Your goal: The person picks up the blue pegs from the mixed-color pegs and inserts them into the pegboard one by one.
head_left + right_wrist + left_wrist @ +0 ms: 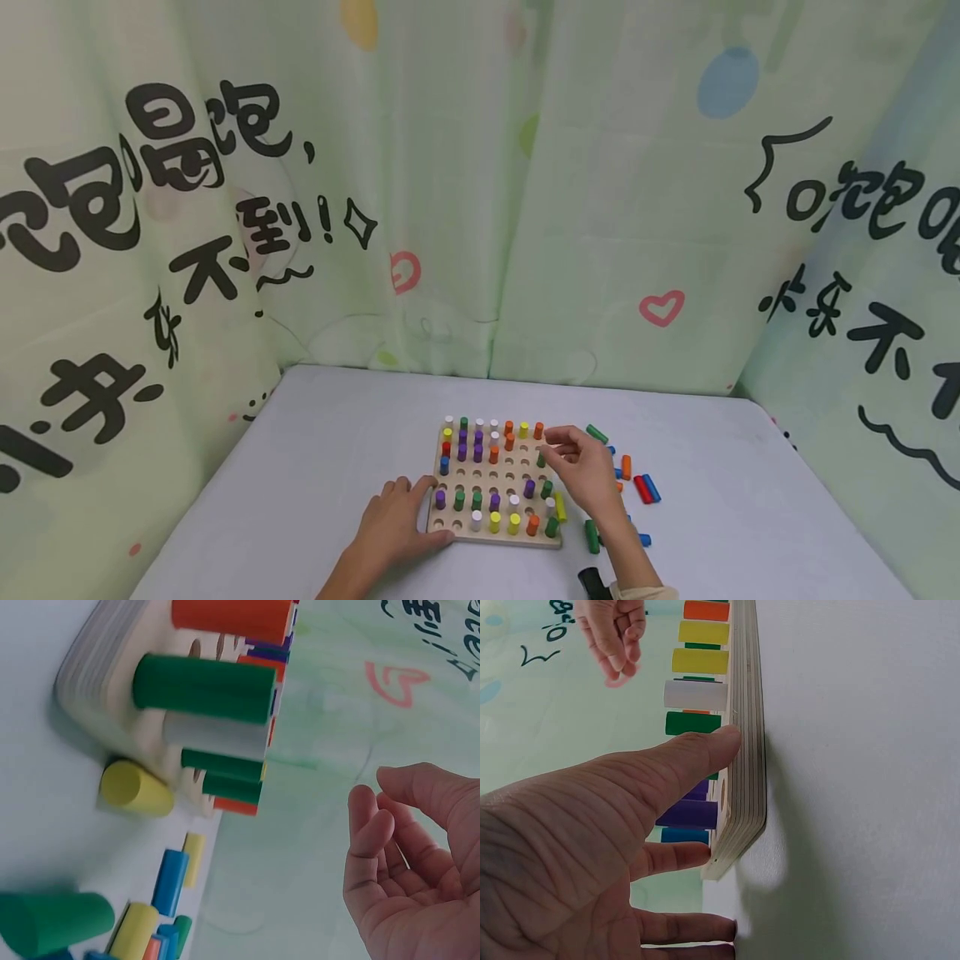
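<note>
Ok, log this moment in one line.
left hand: touches board corner; right hand: empty, near board's right edge; pegs: on board and table

Through my head feed: pegboard (748, 697), pale layered wood, matt, at six o'clock. Loose pegs (626, 467) at its three o'clock: smooth, faint sheen. Surface (750, 500) smooth, matt. Curtain (450, 167) at twelve: softly creased cloth.

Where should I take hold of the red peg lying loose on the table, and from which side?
Pinch the red peg by its two ends, from above: it lies on its side, and a blue peg close along its right likely leaves little finger room there.
</note>
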`<state>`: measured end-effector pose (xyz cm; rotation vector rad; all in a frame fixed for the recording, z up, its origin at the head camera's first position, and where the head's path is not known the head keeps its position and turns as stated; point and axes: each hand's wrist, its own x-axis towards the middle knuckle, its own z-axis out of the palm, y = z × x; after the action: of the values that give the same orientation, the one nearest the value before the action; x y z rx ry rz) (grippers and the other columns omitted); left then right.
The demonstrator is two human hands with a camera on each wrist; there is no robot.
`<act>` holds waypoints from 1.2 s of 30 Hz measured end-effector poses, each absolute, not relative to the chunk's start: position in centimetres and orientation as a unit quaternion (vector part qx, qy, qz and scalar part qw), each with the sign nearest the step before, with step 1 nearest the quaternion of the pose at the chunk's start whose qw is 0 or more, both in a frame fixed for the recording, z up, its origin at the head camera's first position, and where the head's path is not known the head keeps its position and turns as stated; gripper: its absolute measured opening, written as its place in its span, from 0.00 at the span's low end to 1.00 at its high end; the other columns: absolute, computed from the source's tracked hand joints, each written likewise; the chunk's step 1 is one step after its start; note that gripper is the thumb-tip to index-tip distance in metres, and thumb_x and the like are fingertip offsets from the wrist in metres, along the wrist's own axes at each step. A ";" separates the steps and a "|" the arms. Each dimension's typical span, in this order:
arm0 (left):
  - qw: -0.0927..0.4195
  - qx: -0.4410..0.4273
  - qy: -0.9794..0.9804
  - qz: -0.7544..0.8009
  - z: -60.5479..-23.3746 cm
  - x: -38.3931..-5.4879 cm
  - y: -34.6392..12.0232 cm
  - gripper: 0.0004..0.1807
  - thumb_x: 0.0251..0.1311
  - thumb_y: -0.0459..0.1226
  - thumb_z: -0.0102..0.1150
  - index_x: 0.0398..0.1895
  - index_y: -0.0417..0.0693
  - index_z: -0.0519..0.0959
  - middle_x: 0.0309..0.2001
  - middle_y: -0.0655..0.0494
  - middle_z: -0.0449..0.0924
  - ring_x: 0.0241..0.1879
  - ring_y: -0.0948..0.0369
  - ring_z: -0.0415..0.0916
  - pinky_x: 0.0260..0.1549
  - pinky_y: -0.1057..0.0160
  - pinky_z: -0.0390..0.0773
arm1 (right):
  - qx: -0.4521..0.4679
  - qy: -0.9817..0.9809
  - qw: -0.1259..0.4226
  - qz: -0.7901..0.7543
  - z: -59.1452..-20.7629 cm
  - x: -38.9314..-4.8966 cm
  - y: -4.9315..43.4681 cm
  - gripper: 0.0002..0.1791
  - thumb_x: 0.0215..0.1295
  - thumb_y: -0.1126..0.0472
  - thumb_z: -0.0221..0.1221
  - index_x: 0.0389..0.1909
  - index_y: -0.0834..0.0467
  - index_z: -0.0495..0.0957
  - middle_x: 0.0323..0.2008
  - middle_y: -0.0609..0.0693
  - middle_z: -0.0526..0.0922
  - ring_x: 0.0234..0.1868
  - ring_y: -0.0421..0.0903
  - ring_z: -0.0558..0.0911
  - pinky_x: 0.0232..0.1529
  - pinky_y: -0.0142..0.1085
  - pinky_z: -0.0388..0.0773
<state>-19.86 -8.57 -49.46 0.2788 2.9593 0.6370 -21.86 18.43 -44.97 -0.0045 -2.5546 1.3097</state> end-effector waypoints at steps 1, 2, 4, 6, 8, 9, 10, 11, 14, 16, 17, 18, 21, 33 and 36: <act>0.051 0.092 0.972 0.209 -49.4 -19.9 -8.6 0.43 0.45 0.60 0.76 0.62 0.47 0.77 0.50 0.41 0.78 0.49 0.45 0.74 0.53 0.38 0.77 | -0.004 -0.883 0.136 0.449 -45.0 -21.8 18.7 0.12 0.65 0.66 0.68 0.49 0.63 0.84 0.43 0.54 0.87 0.41 0.47 0.84 0.40 0.24 0.79; 0.050 0.092 0.972 0.209 -49.4 -19.9 -8.6 0.43 0.45 0.60 0.76 0.62 0.47 0.77 0.50 0.41 0.78 0.50 0.45 0.74 0.53 0.38 0.77 | -0.005 -0.884 0.136 0.447 -45.1 -21.8 18.9 0.13 0.65 0.66 0.67 0.49 0.63 0.83 0.43 0.54 0.87 0.41 0.47 0.84 0.40 0.23 0.79; 0.051 0.092 0.972 0.208 -49.3 -19.9 -8.6 0.43 0.45 0.60 0.76 0.62 0.47 0.77 0.50 0.41 0.78 0.50 0.45 0.74 0.53 0.38 0.76 | -0.008 -0.885 0.139 0.444 -45.2 -21.8 19.4 0.12 0.66 0.66 0.67 0.49 0.63 0.83 0.44 0.54 0.87 0.41 0.47 0.84 0.40 0.22 0.78; 0.052 0.092 0.972 0.208 -49.2 -19.9 -8.6 0.43 0.45 0.60 0.77 0.62 0.47 0.77 0.50 0.41 0.78 0.50 0.44 0.74 0.53 0.38 0.76 | -0.015 -0.887 0.138 0.441 -45.3 -21.8 19.9 0.13 0.66 0.66 0.67 0.50 0.63 0.83 0.44 0.54 0.87 0.41 0.47 0.84 0.40 0.22 0.78; 0.052 0.091 0.973 0.206 -49.2 -19.9 -8.6 0.43 0.45 0.60 0.77 0.62 0.47 0.77 0.50 0.41 0.78 0.50 0.44 0.74 0.53 0.38 0.77 | -0.022 -0.888 0.136 0.439 -45.4 -21.8 20.3 0.13 0.66 0.66 0.67 0.51 0.63 0.83 0.45 0.55 0.86 0.41 0.48 0.83 0.40 0.22 0.78; 0.052 0.091 0.973 0.206 -49.2 -19.9 -8.6 0.43 0.45 0.60 0.77 0.62 0.47 0.77 0.50 0.41 0.78 0.50 0.44 0.74 0.53 0.38 0.77 | -0.027 -0.889 0.134 0.438 -45.5 -21.8 20.5 0.14 0.66 0.66 0.67 0.51 0.63 0.83 0.45 0.55 0.86 0.42 0.48 0.83 0.40 0.23 0.79; 0.052 0.092 0.973 0.205 -49.2 -20.0 -8.6 0.43 0.45 0.60 0.77 0.62 0.47 0.77 0.50 0.41 0.78 0.50 0.44 0.74 0.53 0.38 0.77 | -0.031 -0.890 0.132 0.436 -45.5 -21.8 20.7 0.14 0.66 0.66 0.67 0.52 0.64 0.83 0.45 0.56 0.86 0.42 0.48 0.83 0.40 0.24 0.79; 0.050 0.093 0.973 0.205 -49.1 -20.0 -8.6 0.43 0.45 0.60 0.77 0.62 0.47 0.77 0.50 0.41 0.78 0.50 0.44 0.74 0.53 0.38 0.77 | -0.035 -0.891 0.129 0.434 -45.6 -21.8 20.9 0.15 0.66 0.66 0.67 0.52 0.64 0.82 0.45 0.56 0.86 0.42 0.49 0.83 0.40 0.24 0.80; 0.046 0.098 0.972 0.208 -49.2 -19.9 -8.7 0.43 0.45 0.60 0.76 0.62 0.47 0.77 0.50 0.40 0.78 0.50 0.44 0.75 0.53 0.37 0.77 | -0.043 -0.897 0.127 0.421 -45.8 -21.8 21.6 0.15 0.66 0.66 0.67 0.52 0.65 0.82 0.45 0.57 0.86 0.42 0.49 0.83 0.41 0.27 0.81; 0.042 0.101 0.971 0.211 -49.2 -19.8 -8.8 0.43 0.45 0.60 0.76 0.62 0.47 0.77 0.49 0.40 0.78 0.49 0.44 0.75 0.52 0.38 0.77 | -0.044 -0.902 0.126 0.412 -46.0 -21.9 22.0 0.15 0.66 0.66 0.67 0.52 0.65 0.82 0.45 0.57 0.86 0.42 0.49 0.82 0.40 0.28 0.81; 0.040 0.103 0.971 0.212 -49.2 -19.8 -8.8 0.43 0.45 0.60 0.76 0.62 0.47 0.77 0.49 0.40 0.78 0.49 0.44 0.75 0.52 0.38 0.77 | -0.044 -0.904 0.124 0.407 -46.1 -21.9 22.2 0.15 0.66 0.66 0.67 0.52 0.65 0.82 0.45 0.57 0.86 0.41 0.48 0.82 0.39 0.27 0.80; 0.040 0.103 0.971 0.214 -49.2 -19.7 -8.9 0.43 0.45 0.60 0.76 0.62 0.47 0.77 0.49 0.40 0.78 0.49 0.44 0.75 0.52 0.38 0.77 | -0.044 -0.905 0.123 0.404 -46.1 -22.0 22.4 0.15 0.65 0.66 0.67 0.51 0.65 0.82 0.46 0.58 0.86 0.40 0.48 0.82 0.38 0.27 0.80; 0.040 0.101 0.971 0.214 -49.3 -19.7 -8.9 0.43 0.45 0.60 0.76 0.62 0.47 0.77 0.49 0.40 0.78 0.49 0.45 0.75 0.52 0.38 0.77 | -0.044 -0.908 0.115 0.400 -46.4 -22.2 22.9 0.15 0.64 0.67 0.68 0.51 0.66 0.82 0.47 0.61 0.86 0.36 0.47 0.79 0.33 0.27 0.77; 0.041 0.099 0.971 0.213 -49.3 -19.7 -8.8 0.43 0.45 0.60 0.76 0.62 0.47 0.77 0.49 0.41 0.78 0.48 0.45 0.74 0.51 0.38 0.78 | -0.052 -0.922 0.091 0.372 -48.1 -23.2 24.2 0.17 0.60 0.68 0.70 0.50 0.67 0.82 0.44 0.59 0.86 0.36 0.49 0.78 0.35 0.36 0.76; 0.042 0.098 0.971 0.212 -49.3 -19.8 -8.7 0.44 0.45 0.60 0.76 0.62 0.47 0.77 0.50 0.40 0.78 0.49 0.45 0.74 0.52 0.38 0.77 | -0.054 -0.924 0.086 0.370 -48.3 -23.4 24.3 0.17 0.59 0.68 0.70 0.49 0.67 0.82 0.43 0.59 0.86 0.37 0.49 0.77 0.35 0.37 0.75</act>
<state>-19.79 -8.74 -49.30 0.3000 2.9723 0.6501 -23.40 24.33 -48.27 -0.1617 -2.7522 1.1013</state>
